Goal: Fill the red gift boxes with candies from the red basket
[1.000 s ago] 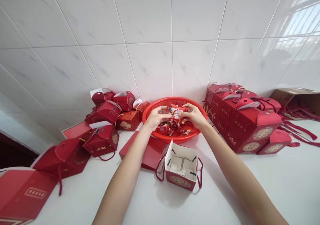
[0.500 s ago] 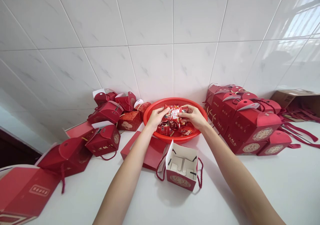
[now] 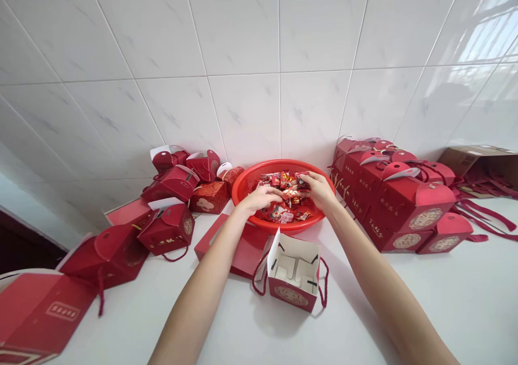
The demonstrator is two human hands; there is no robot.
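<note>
In the head view, several shiny red wrapped sweets (image 3: 282, 214) lie in a red plastic colander basket (image 3: 259, 166). My left hand (image 3: 261, 198) reaches over the basket's near left side, fingers stretched out among the sweets; its fingertips partly blend with the wrappers. On the right, my right hand (image 3: 319, 190) has its thumb and fingers around a small red wrapped sweet (image 3: 302, 182). Just in front of the basket stands an open red gift box (image 3: 294, 296), white inside, with a dark red rope handle at each side. No sweets show inside it.
A flat-lying red box (image 3: 247, 246) touches the open box's left side. More red gift boxes (image 3: 168, 227) spread along the left. Closed boxes (image 3: 408, 208) are stacked at the right, beside a cardboard carton (image 3: 465, 162) with dark red ribbons. A white tiled wall (image 3: 243, 111) rises behind.
The sweet with a white label, held up between both hands, is no longer between them. My left hand has moved slightly right and lower, into the sweets, which lie rearranged.
</note>
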